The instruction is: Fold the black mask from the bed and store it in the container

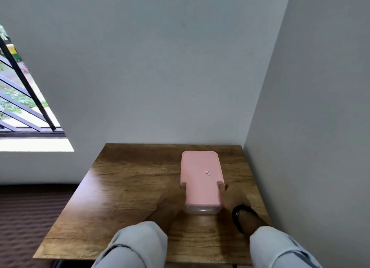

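Observation:
A clear plastic container with a pink lid (pixel 201 177) lies flat on a wooden table (pixel 130 187), toward its right side. The lid is on. My left hand (pixel 172 200) grips the container's left side near its front end, thumb on the lid's edge. On the opposite side my right hand (pixel 230 195) holds it the same way; a black band circles that wrist. Both arms wear light grey sleeves. No black mask shows in this view; the container's inside is hidden under the lid.
The table stands in a corner, with a grey wall (pixel 160 67) behind it and another wall (pixel 320 127) tight against its right edge. A dark ribbed bed cover (pixel 26 217) lies to the left. A barred window (pixel 20 99) is at the upper left.

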The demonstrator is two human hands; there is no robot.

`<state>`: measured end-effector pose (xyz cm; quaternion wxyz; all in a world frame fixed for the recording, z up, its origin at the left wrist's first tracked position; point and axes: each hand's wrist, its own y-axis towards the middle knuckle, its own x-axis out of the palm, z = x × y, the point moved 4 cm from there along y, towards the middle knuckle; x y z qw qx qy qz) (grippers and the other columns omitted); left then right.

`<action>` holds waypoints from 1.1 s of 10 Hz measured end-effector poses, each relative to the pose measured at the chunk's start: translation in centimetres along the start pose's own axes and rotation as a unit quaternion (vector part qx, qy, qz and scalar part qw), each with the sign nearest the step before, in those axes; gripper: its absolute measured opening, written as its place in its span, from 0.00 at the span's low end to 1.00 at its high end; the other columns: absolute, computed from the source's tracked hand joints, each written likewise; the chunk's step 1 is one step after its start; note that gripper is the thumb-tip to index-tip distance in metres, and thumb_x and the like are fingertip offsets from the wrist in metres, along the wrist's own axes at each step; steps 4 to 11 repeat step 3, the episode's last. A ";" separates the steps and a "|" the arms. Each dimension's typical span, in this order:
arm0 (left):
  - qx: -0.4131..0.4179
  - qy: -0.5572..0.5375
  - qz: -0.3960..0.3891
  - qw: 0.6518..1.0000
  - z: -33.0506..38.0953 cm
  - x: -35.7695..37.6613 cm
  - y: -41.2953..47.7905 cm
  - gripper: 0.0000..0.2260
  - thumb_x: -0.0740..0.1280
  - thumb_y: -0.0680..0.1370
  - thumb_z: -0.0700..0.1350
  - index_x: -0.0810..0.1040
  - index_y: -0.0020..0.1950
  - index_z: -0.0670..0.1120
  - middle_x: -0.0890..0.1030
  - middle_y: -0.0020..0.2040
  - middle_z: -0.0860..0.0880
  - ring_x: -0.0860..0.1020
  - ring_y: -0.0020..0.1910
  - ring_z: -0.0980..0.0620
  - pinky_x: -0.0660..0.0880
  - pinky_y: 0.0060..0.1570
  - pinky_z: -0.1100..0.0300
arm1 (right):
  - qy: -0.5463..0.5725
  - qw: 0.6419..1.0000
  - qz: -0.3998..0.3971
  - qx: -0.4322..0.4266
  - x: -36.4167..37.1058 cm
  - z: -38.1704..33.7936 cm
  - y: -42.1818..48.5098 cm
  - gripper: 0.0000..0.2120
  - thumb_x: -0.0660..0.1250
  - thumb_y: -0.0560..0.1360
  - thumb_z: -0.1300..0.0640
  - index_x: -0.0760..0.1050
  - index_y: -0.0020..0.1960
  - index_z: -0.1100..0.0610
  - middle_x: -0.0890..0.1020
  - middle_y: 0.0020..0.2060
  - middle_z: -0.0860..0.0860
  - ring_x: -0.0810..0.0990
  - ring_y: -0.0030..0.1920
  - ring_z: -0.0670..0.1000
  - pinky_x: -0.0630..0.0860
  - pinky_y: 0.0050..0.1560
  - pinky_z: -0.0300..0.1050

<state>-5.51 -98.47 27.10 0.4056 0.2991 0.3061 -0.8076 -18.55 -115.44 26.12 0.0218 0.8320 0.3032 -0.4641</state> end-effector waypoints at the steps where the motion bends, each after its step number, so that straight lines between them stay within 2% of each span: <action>1: 0.066 0.079 0.048 0.994 -0.5 -3.9 -2.0 0.15 0.63 0.82 0.53 0.76 0.66 0.50 0.82 0.63 0.47 0.78 0.51 0.52 0.78 0.56 0.56 | 0.009 1.000 0.023 -0.017 -1.2 -1.7 -1.8 0.27 0.49 0.83 0.38 0.80 0.57 0.56 0.85 0.50 0.55 0.81 0.48 0.55 0.77 0.50 0.48; 2: 0.123 0.049 0.202 0.971 -0.5 -10.7 -4.8 0.25 0.57 0.84 0.53 0.65 0.81 0.50 0.77 0.74 0.46 0.79 0.66 0.45 0.75 0.66 0.51 | -0.022 0.992 0.113 -0.056 -3.3 -4.8 -5.1 0.28 0.49 0.82 0.37 0.79 0.56 0.56 0.85 0.52 0.55 0.82 0.52 0.56 0.77 0.52 0.46; 3: 0.211 0.095 0.327 0.916 0.5 -18.3 -7.6 0.28 0.53 0.83 0.57 0.64 0.82 0.52 0.74 0.76 0.47 0.77 0.71 0.43 0.75 0.68 0.47 | -0.070 0.963 0.217 -0.145 -6.4 -9.2 -9.1 0.27 0.49 0.82 0.39 0.75 0.66 0.55 0.83 0.60 0.54 0.80 0.59 0.56 0.77 0.58 0.48; 11: 0.211 0.095 0.327 0.916 0.5 -18.3 -7.6 0.28 0.53 0.83 0.57 0.64 0.82 0.52 0.74 0.76 0.47 0.77 0.71 0.43 0.75 0.68 0.47 | -0.070 0.963 0.217 -0.145 -6.4 -9.2 -9.1 0.27 0.49 0.82 0.39 0.75 0.66 0.55 0.83 0.60 0.54 0.80 0.59 0.56 0.77 0.58 0.48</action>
